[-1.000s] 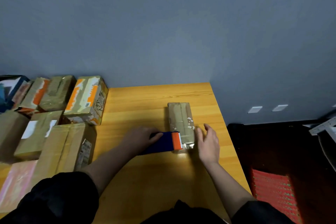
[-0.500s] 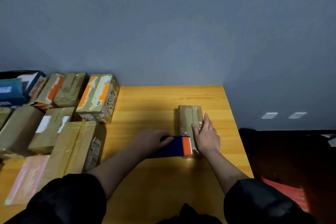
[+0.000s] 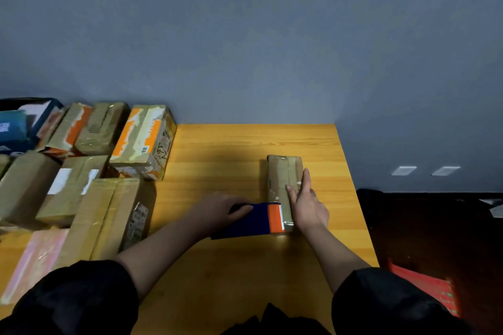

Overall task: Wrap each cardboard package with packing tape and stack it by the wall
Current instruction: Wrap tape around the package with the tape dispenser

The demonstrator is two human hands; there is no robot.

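On a yellow wooden bench (image 3: 234, 266) set against a grey-blue wall (image 3: 245, 35), toward the right edge and about midway between the far and near edges: a narrow cardboard package (image 3: 280, 174), lying flat, long axis running from near to far, glossy with tape along its top. Pressed flat on the package's right half, the right hand (image 3: 306, 204), fingers straight and together, pointing toward the far edge, gripping nothing. At the package's near end, touching it from the left, a blue tape dispenser (image 3: 245, 221) with an orange head and a toothed blade lying across the cardboard. Curled over the dispenser's blue body from the left, the left hand (image 3: 217, 211), holding it down against the bench. Both forearms bare, black sleeves (image 3: 76, 299) pushed up at the near edge. Along the left edge, well apart from the package being taped, a cluster of other cardboard boxes (image 3: 81, 179), packed side by side and reaching the far left corner by the wall; nearest the middle, one with orange and white patches (image 3: 141, 139); at the near left corner, a pale pink flat parcel (image 3: 35, 261). Beyond the right edge, dark floor, with a red patterned object (image 3: 427, 288) low down; on the wall there, two pale rectangular plates (image 3: 424, 170).
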